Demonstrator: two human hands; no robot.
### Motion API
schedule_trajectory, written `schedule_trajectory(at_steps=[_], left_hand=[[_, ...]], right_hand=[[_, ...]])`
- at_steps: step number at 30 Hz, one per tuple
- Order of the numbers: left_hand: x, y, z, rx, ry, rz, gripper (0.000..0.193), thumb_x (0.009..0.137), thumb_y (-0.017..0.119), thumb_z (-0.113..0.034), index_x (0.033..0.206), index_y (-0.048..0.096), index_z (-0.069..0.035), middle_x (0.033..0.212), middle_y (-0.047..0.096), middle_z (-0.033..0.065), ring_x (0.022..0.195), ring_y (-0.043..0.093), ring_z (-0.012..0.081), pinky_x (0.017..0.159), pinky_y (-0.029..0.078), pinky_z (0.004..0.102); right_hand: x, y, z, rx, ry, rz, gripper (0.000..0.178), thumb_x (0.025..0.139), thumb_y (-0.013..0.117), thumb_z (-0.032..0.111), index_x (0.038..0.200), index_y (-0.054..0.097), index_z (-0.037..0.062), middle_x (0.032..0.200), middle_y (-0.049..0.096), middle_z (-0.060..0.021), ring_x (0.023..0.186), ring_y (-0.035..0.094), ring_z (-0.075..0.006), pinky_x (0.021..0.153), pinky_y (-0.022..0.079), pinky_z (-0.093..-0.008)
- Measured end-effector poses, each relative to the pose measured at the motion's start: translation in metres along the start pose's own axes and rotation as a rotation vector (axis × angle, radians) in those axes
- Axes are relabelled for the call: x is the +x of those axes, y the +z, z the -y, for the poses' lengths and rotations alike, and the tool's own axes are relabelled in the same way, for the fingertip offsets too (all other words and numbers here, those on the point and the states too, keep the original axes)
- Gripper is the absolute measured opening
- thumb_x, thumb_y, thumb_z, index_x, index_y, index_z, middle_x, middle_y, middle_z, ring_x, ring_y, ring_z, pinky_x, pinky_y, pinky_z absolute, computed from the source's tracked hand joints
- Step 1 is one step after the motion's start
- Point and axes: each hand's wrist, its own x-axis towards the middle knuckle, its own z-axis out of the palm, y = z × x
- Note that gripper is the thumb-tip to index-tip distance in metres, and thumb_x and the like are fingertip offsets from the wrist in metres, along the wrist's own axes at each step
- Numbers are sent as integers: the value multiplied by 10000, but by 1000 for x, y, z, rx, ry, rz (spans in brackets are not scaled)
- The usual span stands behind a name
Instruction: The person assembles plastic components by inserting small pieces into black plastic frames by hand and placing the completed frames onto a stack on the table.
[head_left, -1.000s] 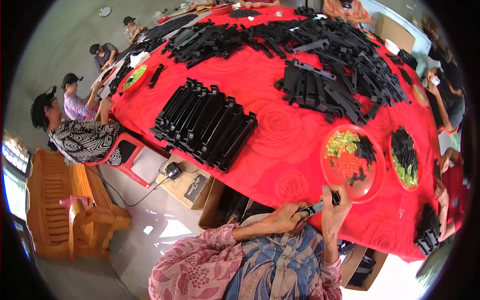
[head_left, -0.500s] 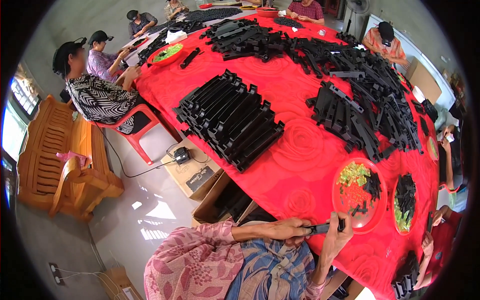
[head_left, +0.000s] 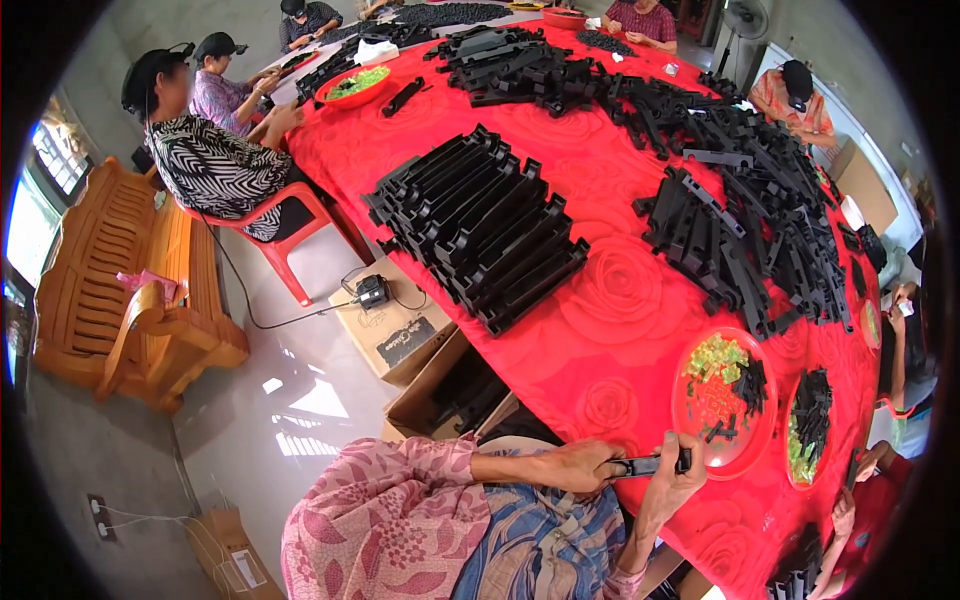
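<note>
Over the red table edge, my left hand [head_left: 582,465] is closed around one end of a long black plastic part [head_left: 640,466]. My right hand [head_left: 670,482] grips the part's other end, thumb up along it. The part lies nearly level between my two hands, and my fingers cover both ends of it. Just beyond my right hand is a round red tray [head_left: 765,440] holding yellow-green pieces [head_left: 718,360], small black pieces [head_left: 748,388] and orange-red bits. A stack of similar black parts [head_left: 480,230] lies in a neat row farther off on the table.
A loose heap of black parts [head_left: 760,210] spreads across the far right of the red tablecloth [head_left: 610,400]. Another red tray [head_left: 797,470] sits right of the first. Cardboard boxes [head_left: 400,335] stand below the table's left edge. Several people sit around, one on a red chair [head_left: 290,240].
The whole view has shifted slightly, so the table things appear a little to the right. Both hands still hold the black part, which now looks more level.
</note>
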Motion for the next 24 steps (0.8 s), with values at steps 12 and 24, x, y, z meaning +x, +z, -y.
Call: schedule_trajectory(at_steps=[12, 24], left_hand=[[-1, 6, -3, -130, 38, -14, 195, 912, 483, -164, 922, 605, -12, 609, 559, 134, 579, 601, 221, 543, 452, 394], [5, -21, -22, -268, -66, 266, 507, 954, 510, -82, 1426, 349, 11, 1239, 552, 133, 1050, 596, 193, 945, 464, 311]], right_hand=[[-6, -15, 12, -159, -8, -61, 196, 894, 676, 136, 828, 586, -26, 682, 588, -52, 630, 544, -104, 578, 449, -262], [21, -29, -11, 136, 132, -92, 162, 871, 692, 146, 839, 668, -12, 661, 622, -18, 624, 539, -58, 566, 403, -214]])
